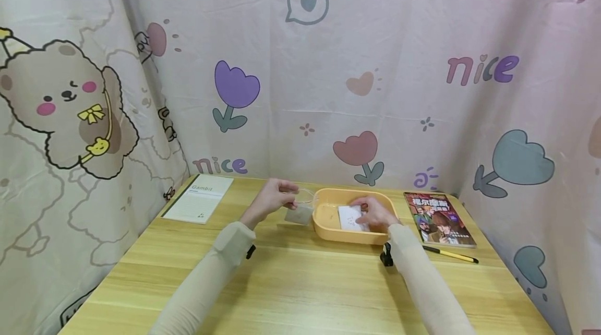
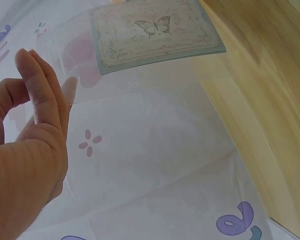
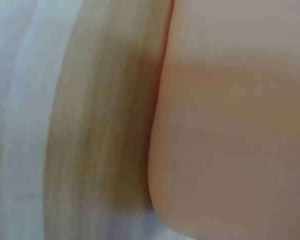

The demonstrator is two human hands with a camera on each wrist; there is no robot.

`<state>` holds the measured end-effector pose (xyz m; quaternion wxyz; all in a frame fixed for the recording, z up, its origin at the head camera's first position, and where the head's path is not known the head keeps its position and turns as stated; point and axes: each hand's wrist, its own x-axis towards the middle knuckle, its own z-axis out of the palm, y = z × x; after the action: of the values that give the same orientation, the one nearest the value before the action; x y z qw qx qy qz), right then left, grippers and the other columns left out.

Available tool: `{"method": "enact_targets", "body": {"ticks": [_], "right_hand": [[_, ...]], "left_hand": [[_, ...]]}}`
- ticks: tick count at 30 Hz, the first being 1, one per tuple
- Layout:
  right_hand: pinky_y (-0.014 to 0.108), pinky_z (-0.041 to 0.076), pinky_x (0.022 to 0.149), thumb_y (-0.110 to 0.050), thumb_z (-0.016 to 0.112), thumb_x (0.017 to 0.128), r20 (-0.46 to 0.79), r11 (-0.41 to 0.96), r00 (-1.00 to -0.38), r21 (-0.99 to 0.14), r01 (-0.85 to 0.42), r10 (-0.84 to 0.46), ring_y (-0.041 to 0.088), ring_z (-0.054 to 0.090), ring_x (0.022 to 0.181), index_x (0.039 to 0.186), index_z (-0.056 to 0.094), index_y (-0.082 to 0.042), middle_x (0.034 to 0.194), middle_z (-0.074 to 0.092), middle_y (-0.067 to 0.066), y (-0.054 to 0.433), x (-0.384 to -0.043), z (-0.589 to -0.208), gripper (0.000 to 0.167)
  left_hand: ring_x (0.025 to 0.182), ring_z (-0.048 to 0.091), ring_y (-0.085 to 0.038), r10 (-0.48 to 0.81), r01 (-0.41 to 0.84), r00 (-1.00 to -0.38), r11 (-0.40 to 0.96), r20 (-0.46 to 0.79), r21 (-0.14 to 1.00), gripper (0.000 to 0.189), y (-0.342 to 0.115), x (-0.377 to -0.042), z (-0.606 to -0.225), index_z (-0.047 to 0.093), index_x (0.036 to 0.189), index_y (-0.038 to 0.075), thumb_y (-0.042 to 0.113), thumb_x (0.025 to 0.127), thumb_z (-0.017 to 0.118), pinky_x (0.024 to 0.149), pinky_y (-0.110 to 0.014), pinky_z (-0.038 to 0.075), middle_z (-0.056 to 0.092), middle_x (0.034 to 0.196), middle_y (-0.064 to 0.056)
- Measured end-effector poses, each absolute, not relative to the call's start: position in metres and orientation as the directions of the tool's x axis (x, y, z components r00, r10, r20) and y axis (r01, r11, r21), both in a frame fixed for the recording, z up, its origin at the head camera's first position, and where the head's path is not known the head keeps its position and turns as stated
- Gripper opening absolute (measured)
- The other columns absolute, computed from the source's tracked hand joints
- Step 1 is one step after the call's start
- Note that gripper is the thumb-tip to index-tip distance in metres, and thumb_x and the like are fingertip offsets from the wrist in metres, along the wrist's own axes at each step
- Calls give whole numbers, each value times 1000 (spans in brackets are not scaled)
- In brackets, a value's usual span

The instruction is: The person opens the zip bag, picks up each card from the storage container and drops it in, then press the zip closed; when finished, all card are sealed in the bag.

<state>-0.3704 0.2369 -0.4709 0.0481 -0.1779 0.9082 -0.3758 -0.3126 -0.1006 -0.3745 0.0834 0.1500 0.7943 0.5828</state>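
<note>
Orange tub (image 1: 348,237), white card (image 1: 350,218) inside

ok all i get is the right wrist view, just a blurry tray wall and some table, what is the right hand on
Observer: The right hand is inside the tray, touching a white card.
Operator: got it, and the left one, is it holding anything
Observer: Yes, the left hand pinches a clear bag.
Operator: ok, what's lying to the right of the tray
Observer: A book, with a pen on its near side.
</note>
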Motion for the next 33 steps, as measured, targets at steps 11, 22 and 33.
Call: {"method": "enact_targets", "body": {"ticks": [11,22,33], "right_hand": [[26,54,75,3,69,85,93,584,-932,-756,-296,-351,19,58,89,126,63,-1,106,66,16,237,-367,-462,41],[38,62,73,-1,62,93,91,441,-945,-868,-230,-314,17,63,84,126,62,-2,103,66,20,231,-363,-449,34],[45,62,73,2,68,88,180,358,-926,-884,-300,-333,12,63,76,126,61,5,90,66,20,222,-359,-437,39]], "left_hand": [[69,68,-13,314,167,-946,257,81,952,34,-102,-319,-385,58,124,-13,-2,91,61,76,-39,63,62,124,-29],[68,68,-13,299,161,-951,245,84,956,31,-103,-319,-382,62,121,-10,-3,91,61,73,-33,63,63,123,-28],[69,68,-12,300,149,-951,223,78,963,33,-104,-318,-381,60,124,-11,-4,91,60,75,-35,63,61,126,-30]]}}
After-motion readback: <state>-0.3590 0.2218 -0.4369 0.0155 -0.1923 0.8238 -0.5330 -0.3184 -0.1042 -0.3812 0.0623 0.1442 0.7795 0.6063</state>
